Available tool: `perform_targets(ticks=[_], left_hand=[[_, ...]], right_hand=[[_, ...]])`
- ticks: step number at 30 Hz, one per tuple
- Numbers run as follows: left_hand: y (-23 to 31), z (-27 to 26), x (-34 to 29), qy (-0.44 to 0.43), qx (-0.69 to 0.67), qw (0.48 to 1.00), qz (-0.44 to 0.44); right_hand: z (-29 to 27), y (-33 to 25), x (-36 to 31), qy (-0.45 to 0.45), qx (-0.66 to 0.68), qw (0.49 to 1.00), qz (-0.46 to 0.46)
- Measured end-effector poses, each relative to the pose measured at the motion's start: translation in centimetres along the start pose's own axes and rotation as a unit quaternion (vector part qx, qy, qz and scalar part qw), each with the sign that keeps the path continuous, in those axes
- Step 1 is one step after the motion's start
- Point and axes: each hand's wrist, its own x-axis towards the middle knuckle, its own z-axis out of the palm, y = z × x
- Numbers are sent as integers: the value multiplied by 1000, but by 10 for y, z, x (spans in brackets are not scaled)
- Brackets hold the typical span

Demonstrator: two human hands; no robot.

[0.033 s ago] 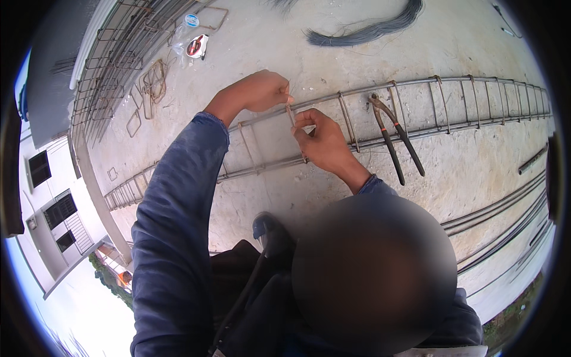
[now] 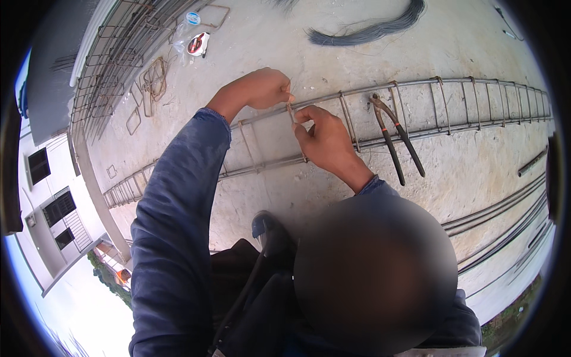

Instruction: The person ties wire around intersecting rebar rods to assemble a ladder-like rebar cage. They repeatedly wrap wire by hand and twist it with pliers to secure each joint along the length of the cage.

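My left hand (image 2: 264, 88) is closed in a pinch above the far bar of a long steel rebar cage (image 2: 425, 128). A thin strand of wire shows faintly at its fingertips. Close by on the right, my right hand (image 2: 328, 140) has its thumb and forefinger pinched beside an upright rusty stirrup of the cage; what lies between them is too small to make out. Pincers (image 2: 389, 134) with black handles and orange bands rest across the cage, to the right of my right hand, with the handles toward me.
A bundle of grey tie wire (image 2: 369, 35) lies on the concrete floor beyond the cage. A tape measure (image 2: 198, 44) and loose stirrups (image 2: 153, 80) are at the far left, near stacked rebar cages (image 2: 110, 65). Steel bars (image 2: 499, 205) lie at the right. My boot (image 2: 267, 229) stands near the cage.
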Motion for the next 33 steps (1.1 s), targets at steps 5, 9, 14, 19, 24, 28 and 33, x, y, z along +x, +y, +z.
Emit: perform_targets(ticks=[5, 9, 14, 19, 24, 28, 33], left_hand=[[4, 1, 2, 7, 42, 998, -37], [0, 4, -5, -15, -127, 990, -62], [-26, 22, -22, -34, -318, 945, -72], [-10, 23, -33, 35, -268, 960, -78], [10, 39, -53, 144, -110, 982, -50], [13, 64, -58, 252, 101, 962, 16], [30, 62, -63, 276, 278, 917, 80]], right_hand=[[-17, -31, 62, 8, -215, 964, -157], [-22, -29, 109, -168, -153, 974, -6], [-13, -17, 113, -209, -4, 976, 67], [-19, -20, 111, -195, -46, 979, 35], [-26, -10, 113, -191, -23, 979, 68], [-18, -10, 133, -215, -66, 970, 89], [-1, -38, 154, -334, -155, 927, 77]])
